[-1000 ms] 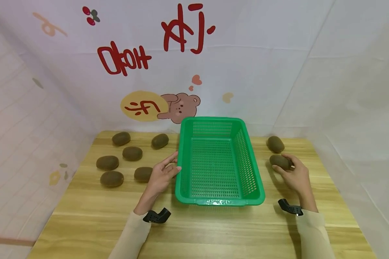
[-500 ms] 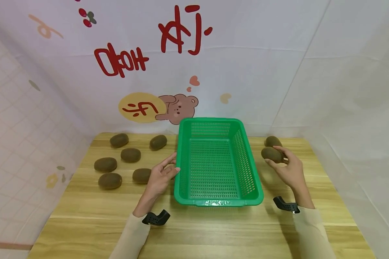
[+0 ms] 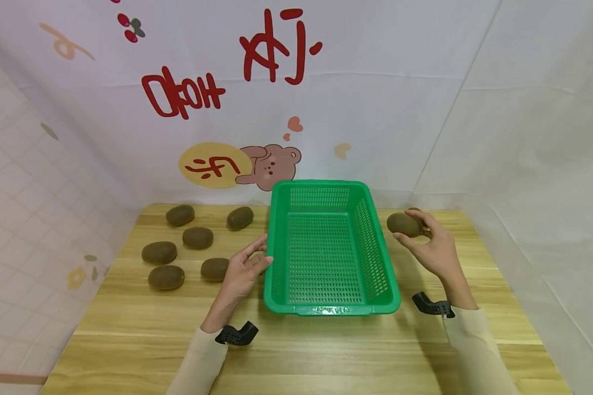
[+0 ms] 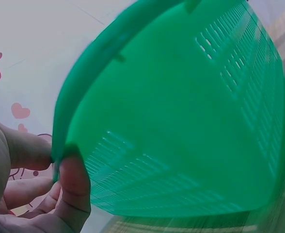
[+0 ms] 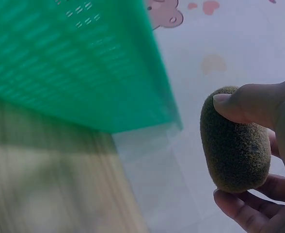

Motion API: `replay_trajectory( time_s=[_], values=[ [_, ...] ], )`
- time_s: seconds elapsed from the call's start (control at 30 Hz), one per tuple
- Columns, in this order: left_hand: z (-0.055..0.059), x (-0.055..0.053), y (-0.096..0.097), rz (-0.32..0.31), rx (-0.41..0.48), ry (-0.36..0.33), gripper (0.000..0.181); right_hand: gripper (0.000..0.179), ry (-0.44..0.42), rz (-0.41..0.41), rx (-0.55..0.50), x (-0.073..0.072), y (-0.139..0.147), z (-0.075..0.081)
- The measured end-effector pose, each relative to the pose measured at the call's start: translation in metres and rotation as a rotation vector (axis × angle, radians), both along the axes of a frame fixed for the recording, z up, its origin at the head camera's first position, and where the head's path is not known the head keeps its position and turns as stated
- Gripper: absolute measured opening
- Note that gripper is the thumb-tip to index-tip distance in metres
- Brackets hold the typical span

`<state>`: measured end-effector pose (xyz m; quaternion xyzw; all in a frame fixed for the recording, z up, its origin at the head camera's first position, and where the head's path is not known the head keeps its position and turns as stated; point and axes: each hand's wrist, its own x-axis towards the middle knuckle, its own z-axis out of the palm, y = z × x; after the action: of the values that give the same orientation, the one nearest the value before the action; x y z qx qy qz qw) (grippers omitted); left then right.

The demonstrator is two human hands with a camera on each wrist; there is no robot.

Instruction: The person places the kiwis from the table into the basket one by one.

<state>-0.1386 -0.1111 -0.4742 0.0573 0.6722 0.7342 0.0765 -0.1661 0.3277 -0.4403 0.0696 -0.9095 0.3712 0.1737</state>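
A green plastic basket (image 3: 326, 310) with perforated walls stands mid-table in the head view. My left hand (image 3: 242, 273) pinches its left rim; in the left wrist view the thumb and fingers (image 4: 73, 182) lie on either side of that rim. To the basket's right, my right hand (image 3: 436, 249) holds a brown fuzzy kiwi (image 3: 402, 224) between thumb and fingers, above the table. The right wrist view shows this kiwi (image 5: 234, 145) gripped near both ends, apart from the basket wall. Another kiwi (image 3: 414, 209) is mostly hidden behind the right hand.
Several kiwis (image 3: 197, 237) lie spread over the left part of the wooden table (image 3: 321, 356), one partly covered by the left hand. A white printed cloth (image 3: 375, 109) hangs behind the table, and pale cloth walls (image 3: 538, 219) flank both sides.
My right hand has lifted the kiwi off the table and carried it up and leftward, closer to the basket. The left hand stays on the rim; the view has shifted slightly.
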Motion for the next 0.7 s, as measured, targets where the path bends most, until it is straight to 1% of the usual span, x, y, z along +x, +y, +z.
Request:
replay_trajectory(
  time_s=[0.17,0.33,0.5,0.7],
  values=[
    [0.000,0.000,0.002,0.001,0.018,0.003,0.061,0.058,0.013,0.016,0.030,-0.002,-0.008,0.014],
    [0.001,0.000,0.003,0.006,0.042,-0.017,0.061,0.057,0.029,0.035,0.045,-0.004,-0.018,0.024],
    [0.001,0.001,0.004,0.027,0.059,-0.024,0.061,0.059,0.052,0.106,0.025,-0.011,-0.030,0.029],
    [0.000,0.001,0.004,0.018,0.065,-0.020,0.062,0.058,0.074,0.176,0.008,-0.019,-0.043,0.033]
  ],
)
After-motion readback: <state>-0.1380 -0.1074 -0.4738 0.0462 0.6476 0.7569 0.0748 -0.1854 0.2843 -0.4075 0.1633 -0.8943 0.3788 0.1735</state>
